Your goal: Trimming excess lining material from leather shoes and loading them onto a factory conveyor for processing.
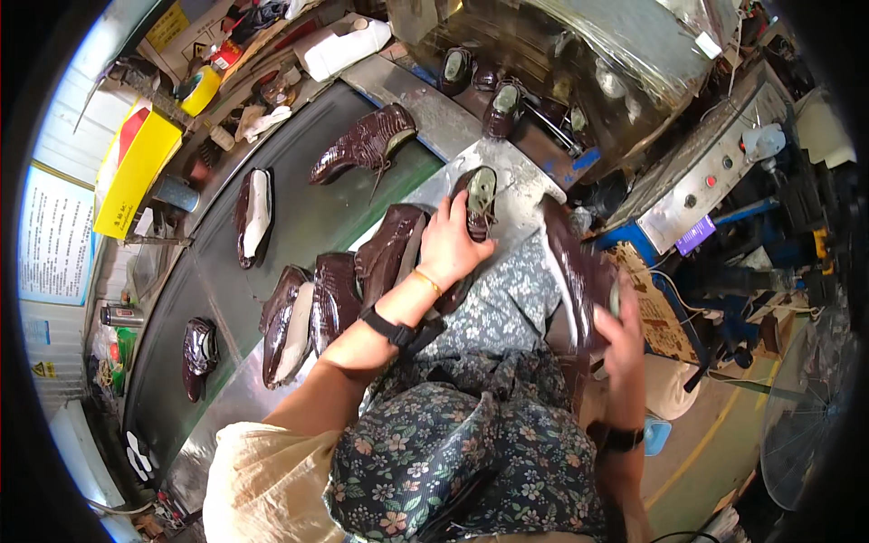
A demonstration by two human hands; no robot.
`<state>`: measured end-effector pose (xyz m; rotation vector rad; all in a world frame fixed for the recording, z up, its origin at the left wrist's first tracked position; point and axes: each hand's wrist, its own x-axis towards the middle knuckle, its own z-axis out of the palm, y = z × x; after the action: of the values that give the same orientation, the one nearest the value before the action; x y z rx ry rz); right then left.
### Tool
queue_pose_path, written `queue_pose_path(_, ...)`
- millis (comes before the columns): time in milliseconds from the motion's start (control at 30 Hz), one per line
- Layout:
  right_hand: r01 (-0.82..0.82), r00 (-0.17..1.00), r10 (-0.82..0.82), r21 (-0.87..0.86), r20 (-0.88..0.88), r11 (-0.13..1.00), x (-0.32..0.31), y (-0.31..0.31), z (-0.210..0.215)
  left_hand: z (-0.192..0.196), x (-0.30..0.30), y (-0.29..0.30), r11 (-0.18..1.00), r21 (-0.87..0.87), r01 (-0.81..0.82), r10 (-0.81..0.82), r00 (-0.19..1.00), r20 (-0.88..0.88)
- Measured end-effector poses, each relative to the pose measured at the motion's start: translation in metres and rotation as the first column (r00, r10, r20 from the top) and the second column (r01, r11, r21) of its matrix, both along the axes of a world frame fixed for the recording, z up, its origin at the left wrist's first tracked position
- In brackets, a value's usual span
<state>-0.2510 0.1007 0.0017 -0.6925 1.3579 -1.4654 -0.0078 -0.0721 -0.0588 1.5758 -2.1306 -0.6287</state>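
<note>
Workshop scene, dark belt (299, 204) curving along the left, metal top (527, 170) beside it. Laced shoe (477, 206), glossy dark brown, sits mid-scene at the metal top, opening to the far side, greenish inside. Left hand (453, 246) partly closed on its near part, fingers along the left side, thumb out to the right; can't tell if the shoe is lifted. Second shoe (572, 258), same brown with a white sole edge, is to the right, in front of the apron (425, 443), tilted with one end far. Right hand (621, 328), motion-blurred, closed round its near end, thumb on the sole side; exact finger contact too blurred to tell.

Row of brown shoes (335, 303) by the left forearm, packed close together, some showing pale soles. Three more spread on the belt, well apart: far shoe (364, 145), pale-soled shoe (257, 217), near-left shoe (199, 355). Far side: more shoes at a boxy machine (625, 100). Right: control panel (674, 210) with buttons, purple box (695, 235) against it. Far left: yellow box (136, 172), tape roll (198, 91).
</note>
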Motion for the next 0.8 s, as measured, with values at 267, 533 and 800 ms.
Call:
queue_pose_path(267,-0.108,0.694,0.057,-0.026,-0.718,0.994,-0.019,-0.297,-0.107,-0.002,0.006,-0.023,0.864,0.490,0.116,0.273,0.710,-0.649)
queue_pose_path(533,-0.386,0.701,0.352,-0.085,0.620,0.919,0.069,-0.080,-0.018,0.086,-0.014,0.034,0.789,0.505,0.350,0.472,0.183,-0.863)
queue_pose_path(800,0.259,0.813,-0.319,-0.188,-0.487,0.948,-0.132,0.044,0.107,0.087,-0.004,0.088,0.555,0.298,0.777,-0.305,0.523,-0.796)
